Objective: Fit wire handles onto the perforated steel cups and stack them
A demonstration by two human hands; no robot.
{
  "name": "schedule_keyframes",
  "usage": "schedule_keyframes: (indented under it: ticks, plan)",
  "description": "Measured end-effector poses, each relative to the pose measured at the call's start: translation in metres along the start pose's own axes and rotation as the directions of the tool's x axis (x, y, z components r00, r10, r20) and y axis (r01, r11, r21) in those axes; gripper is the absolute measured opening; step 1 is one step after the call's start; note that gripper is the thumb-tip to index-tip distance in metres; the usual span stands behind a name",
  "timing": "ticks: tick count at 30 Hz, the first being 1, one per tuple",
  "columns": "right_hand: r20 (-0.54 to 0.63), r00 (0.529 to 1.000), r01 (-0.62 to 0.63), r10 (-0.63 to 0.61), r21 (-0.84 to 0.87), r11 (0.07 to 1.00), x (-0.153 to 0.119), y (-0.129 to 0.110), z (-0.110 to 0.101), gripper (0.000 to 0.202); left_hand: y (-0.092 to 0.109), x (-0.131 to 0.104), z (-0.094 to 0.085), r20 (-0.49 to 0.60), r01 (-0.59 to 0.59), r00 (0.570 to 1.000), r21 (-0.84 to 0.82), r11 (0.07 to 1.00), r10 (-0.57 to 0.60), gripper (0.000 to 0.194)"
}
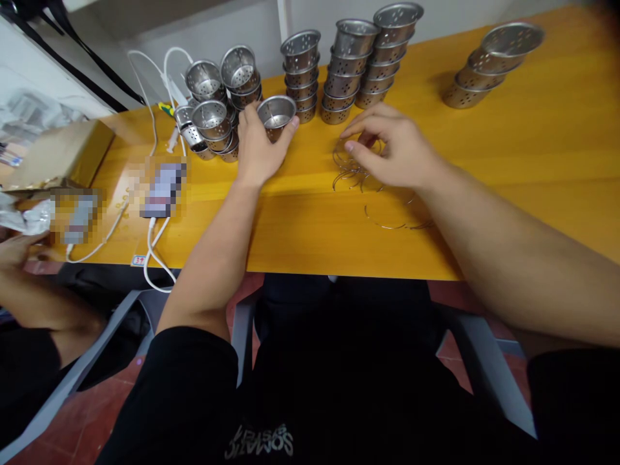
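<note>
My left hand (pixel 261 145) is wrapped round a perforated metal cup (pixel 276 116), its thumb on the right side and its fingers on the left. The cup is upright, with its open mouth upward. My right hand (pixel 387 139) has thumb and index finger pinched at a thin wire ring (pixel 335 155), above the table. Beneath it lie several thin curved wires (pixel 358 177), partly hidden by the hand. One more curved wire (pixel 385 226) rests closer to the front edge.
Nested perforated cups stand in stacks behind my hands (pixel 339 84), left (pixel 213 126) and far right (pixel 475 77). On the wooden table (pixel 310 239) lie two blurred phones (pixel 165 188) with white cables, and a cardboard box (pixel 72 155). Another person's arm (pixel 39 290) is at left.
</note>
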State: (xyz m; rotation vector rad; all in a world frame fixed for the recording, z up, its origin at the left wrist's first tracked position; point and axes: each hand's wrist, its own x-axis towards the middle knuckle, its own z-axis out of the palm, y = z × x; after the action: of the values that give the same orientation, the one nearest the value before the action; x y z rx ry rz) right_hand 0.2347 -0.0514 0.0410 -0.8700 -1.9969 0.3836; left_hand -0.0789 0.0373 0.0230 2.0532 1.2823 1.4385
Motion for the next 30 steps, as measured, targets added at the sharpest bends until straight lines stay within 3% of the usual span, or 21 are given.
schedule_keyframes:
  ticks: [2, 4, 7, 11, 18, 25, 30]
  plan:
    - [0.002, 1.000, 0.001, -0.001, -0.003, 1.000, 0.000, 0.000, 0.000, 0.040, -0.011, -0.001, -0.002, 0.065, -0.029, 0.998, 0.015, 0.999, 0.028, 0.066]
    - [0.006, 1.000, 0.000, 0.000, -0.008, 1.000, 0.000, 0.000, 0.000, 0.042, -0.010, -0.004, -0.002, 0.088, 0.033, 0.995, 0.061, 0.998, -0.039, 0.070]
    - [0.022, 1.000, 0.010, -0.009, -0.031, 0.999, 0.000, 0.000, -0.001, 0.044, 0.008, -0.011, -0.001, 0.087, 0.167, 0.980, 0.140, 0.976, -0.180, 0.073]
    - [0.042, 0.998, -0.036, 0.038, -0.034, 0.999, 0.000, -0.001, -0.003, 0.041, 0.032, -0.016, 0.004, 0.141, 0.173, 0.971, 0.142, 0.975, -0.193, 0.068]
    - [0.049, 0.997, -0.053, 0.056, -0.049, 0.997, -0.001, -0.002, -0.003, 0.051, 0.039, -0.016, -0.001, 0.241, 0.156, 0.949, 0.205, 0.966, -0.204, 0.059]
    - [0.074, 0.992, -0.098, 0.102, -0.051, 0.994, -0.001, -0.005, -0.005, 0.045, 0.063, -0.016, -0.006, 0.208, 0.274, 0.919, 0.278, 0.921, -0.336, 0.053]
    - [0.083, 0.989, -0.116, 0.121, -0.061, 0.991, 0.000, -0.006, -0.005, 0.043, 0.081, -0.016, -0.011, 0.223, 0.324, 0.872, 0.405, 0.855, -0.435, 0.050]
